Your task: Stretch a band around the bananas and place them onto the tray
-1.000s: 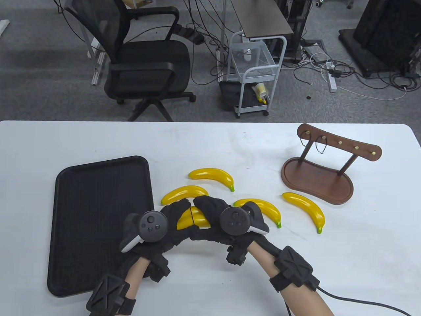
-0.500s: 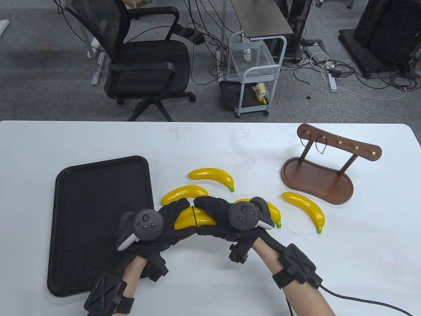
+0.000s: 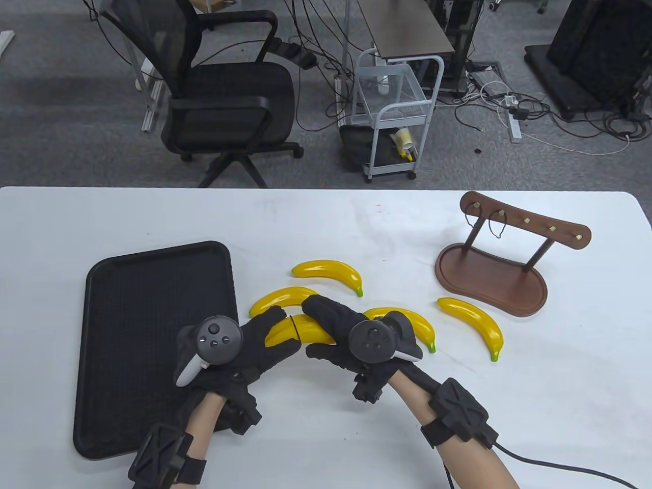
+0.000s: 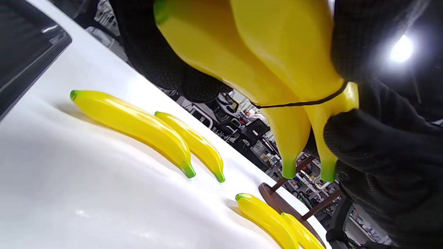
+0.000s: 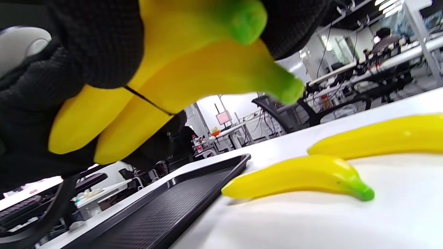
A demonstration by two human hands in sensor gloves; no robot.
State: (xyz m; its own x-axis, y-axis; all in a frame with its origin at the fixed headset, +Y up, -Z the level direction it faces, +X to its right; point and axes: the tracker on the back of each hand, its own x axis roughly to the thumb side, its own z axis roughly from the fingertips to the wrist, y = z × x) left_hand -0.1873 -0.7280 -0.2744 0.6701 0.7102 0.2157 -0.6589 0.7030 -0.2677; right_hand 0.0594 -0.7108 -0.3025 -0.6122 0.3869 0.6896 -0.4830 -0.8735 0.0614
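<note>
Two yellow bananas held side by side have a thin black band round their middle. They are lifted just off the white table, right of the black tray. My left hand grips their left end and my right hand grips their right end. In the left wrist view the band crosses both bananas near the stems. The right wrist view shows the pair over the tray's near edge.
Four loose bananas lie on the table: one farther back, one just behind my hands, one by my right hand, and one further right. A brown wooden stand with spare bands stands at the right.
My left hand has slid left toward the tray and the banded pair has shifted a little left and up with it. My right hand has barely moved.
</note>
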